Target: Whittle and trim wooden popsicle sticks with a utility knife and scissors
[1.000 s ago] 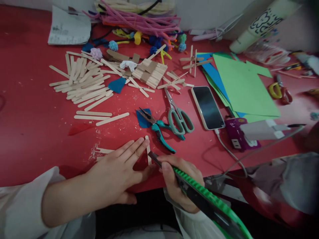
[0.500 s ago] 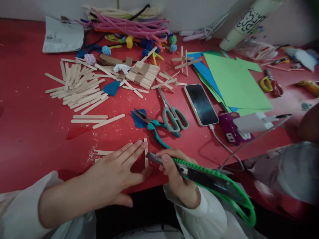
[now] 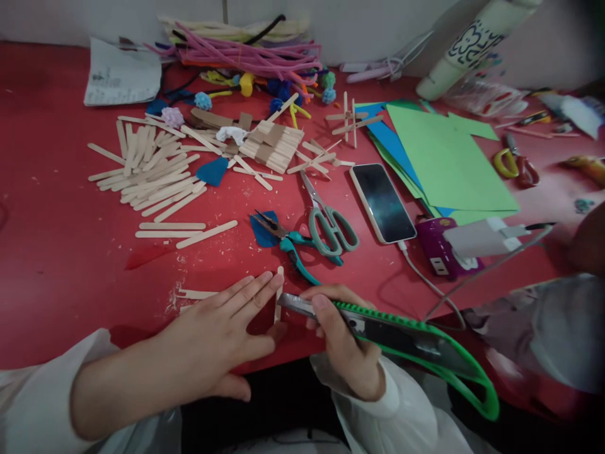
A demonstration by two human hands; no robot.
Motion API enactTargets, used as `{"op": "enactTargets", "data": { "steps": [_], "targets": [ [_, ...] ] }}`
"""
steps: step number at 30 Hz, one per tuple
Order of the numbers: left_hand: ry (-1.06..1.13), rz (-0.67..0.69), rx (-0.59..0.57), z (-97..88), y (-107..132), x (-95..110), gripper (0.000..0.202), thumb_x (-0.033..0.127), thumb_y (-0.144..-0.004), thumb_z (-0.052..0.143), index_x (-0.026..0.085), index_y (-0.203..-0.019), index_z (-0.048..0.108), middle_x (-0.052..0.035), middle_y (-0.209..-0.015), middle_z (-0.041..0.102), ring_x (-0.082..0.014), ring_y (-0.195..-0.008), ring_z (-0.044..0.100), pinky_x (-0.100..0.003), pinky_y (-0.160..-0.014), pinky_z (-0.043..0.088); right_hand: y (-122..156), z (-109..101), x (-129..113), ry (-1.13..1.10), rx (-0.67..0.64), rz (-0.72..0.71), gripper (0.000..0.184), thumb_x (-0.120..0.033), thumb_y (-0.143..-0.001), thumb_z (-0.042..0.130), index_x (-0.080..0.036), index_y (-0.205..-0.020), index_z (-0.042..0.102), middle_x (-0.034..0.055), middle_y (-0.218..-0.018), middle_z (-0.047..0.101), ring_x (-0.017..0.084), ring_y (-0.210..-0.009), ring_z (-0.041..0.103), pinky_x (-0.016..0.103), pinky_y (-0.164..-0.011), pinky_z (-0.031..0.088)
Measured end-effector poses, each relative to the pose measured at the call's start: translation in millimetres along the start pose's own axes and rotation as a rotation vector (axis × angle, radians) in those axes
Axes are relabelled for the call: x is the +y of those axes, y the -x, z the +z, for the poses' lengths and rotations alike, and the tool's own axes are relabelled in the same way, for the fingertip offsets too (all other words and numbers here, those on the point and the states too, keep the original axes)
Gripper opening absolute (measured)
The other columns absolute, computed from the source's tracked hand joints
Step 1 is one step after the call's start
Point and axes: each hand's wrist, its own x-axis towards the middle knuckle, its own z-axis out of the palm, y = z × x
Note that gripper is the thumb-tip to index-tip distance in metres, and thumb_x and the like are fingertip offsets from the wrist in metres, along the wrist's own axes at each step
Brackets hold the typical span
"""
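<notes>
My left hand (image 3: 222, 337) lies palm down with its fingers stretched out. Its fingertips touch a craft stick (image 3: 280, 275) that stands nearly lengthwise on the red table, and the thumb side rests by the stick's near end. My right hand (image 3: 347, 340) is closed around a green and black utility knife (image 3: 416, 334). The knife's blade is out and its tip meets the middle of the stick. Two cut sticks (image 3: 198, 294) show partly from under my left hand. Beyond my hands lie teal-handled pliers (image 3: 295, 249) and grey-handled scissors (image 3: 333, 230).
A pile of craft sticks (image 3: 151, 167) lies at the left, with pipe cleaners (image 3: 250, 53) behind. A phone (image 3: 384, 203) is plugged in beside a purple adapter (image 3: 442, 246). Green paper sheets (image 3: 454, 161) lie at the right. Another person's sleeve (image 3: 567, 328) shows at the right edge.
The knife has turned slightly, its handle end shifting right and a little up. The stick leans a bit more. My left hand stays pressed on it; the whole view has shifted slightly.
</notes>
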Motion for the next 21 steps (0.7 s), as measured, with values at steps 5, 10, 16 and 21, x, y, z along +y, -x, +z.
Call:
{"op": "enactTargets", "data": {
  "steps": [5, 10, 16, 21],
  "targets": [
    [0.022, 0.019, -0.017, 1.8, 2, -4, 0.074, 0.065, -0.055, 0.071, 0.025, -0.115, 0.053, -0.0201, -0.154, 0.003, -0.0364, -0.139, 0.017, -0.047, -0.107, 0.029, -4, 1, 7, -0.118, -0.006, 0.028, 0.019, -0.03, -0.089, 0.05, -0.019, -0.079, 0.063, -0.0064, -0.05, 0.055, 0.004, -0.038, 0.048, 0.014, -0.035, 0.034],
    [0.027, 0.028, -0.004, 1.4, 3, -5, 0.076, 0.065, -0.055, 0.07, 0.025, -0.117, 0.052, -0.0185, -0.155, 0.003, -0.0347, -0.14, 0.014, -0.046, -0.109, 0.027, -6, 2, 6, -0.124, 0.009, 0.066, 0.02, -0.031, -0.089, 0.05, -0.018, -0.079, 0.061, -0.0061, -0.048, 0.053, 0.006, -0.037, 0.049, 0.016, -0.033, 0.034],
    [0.037, 0.009, -0.033, 0.1, 2, -6, 0.09, 0.066, -0.054, 0.071, 0.025, -0.129, 0.045, -0.0181, -0.154, 0.01, -0.0344, -0.14, 0.015, -0.046, -0.108, 0.029, -4, 6, 0, 0.245, 0.005, -0.403, 0.011, -0.017, -0.085, 0.05, -0.021, -0.082, 0.06, -0.0051, -0.056, 0.063, 0.007, -0.043, 0.057, 0.016, -0.045, 0.046],
    [0.031, -0.001, -0.05, 0.6, 0, -3, 0.098, 0.066, -0.05, 0.073, 0.026, -0.133, 0.039, -0.0217, -0.153, 0.01, -0.0354, -0.14, 0.015, -0.046, -0.106, 0.03, 6, -9, 0, 0.401, 0.053, -0.633, 0.013, -0.014, -0.081, 0.049, -0.021, -0.085, 0.059, -0.0036, -0.059, 0.066, 0.011, -0.048, 0.062, 0.019, -0.049, 0.05]
  ]
}}
